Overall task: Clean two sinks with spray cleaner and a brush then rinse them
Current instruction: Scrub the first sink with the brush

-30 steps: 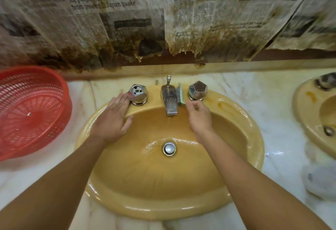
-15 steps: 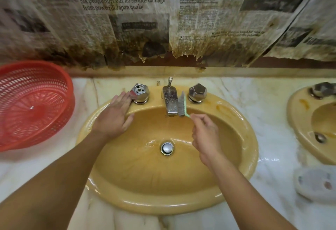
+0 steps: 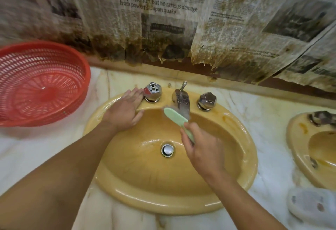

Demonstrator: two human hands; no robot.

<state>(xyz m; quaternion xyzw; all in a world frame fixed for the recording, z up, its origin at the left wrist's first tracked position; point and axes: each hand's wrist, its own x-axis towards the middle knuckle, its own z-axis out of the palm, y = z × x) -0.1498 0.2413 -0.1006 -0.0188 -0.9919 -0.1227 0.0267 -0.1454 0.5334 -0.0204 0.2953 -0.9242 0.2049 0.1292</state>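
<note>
A yellow oval sink [image 3: 241,159] fills the middle of the view, with a chrome drain [image 3: 167,150] at its bottom. My right hand [image 3: 203,149] grips the handle of a pale green brush [image 3: 175,118], whose head lies against the front left of the chrome faucet spout [image 3: 182,100]. My left hand [image 3: 123,110] rests flat on the sink's back left rim, fingertips by the left tap knob [image 3: 152,91]. The right tap knob [image 3: 207,100] stands untouched. A second yellow sink [image 3: 298,149] shows at the right edge.
A red plastic basket [image 3: 41,82] stands on the marble counter [image 3: 267,117] at the left. A whitish soap dish [image 3: 312,206] lies at the lower right. Stained, torn newspaper [image 3: 163,21] covers the wall behind the sinks.
My right hand took the green brush from beside the faucet, drew it back, and now holds it at the spout's left front. My left hand stayed on the rim.
</note>
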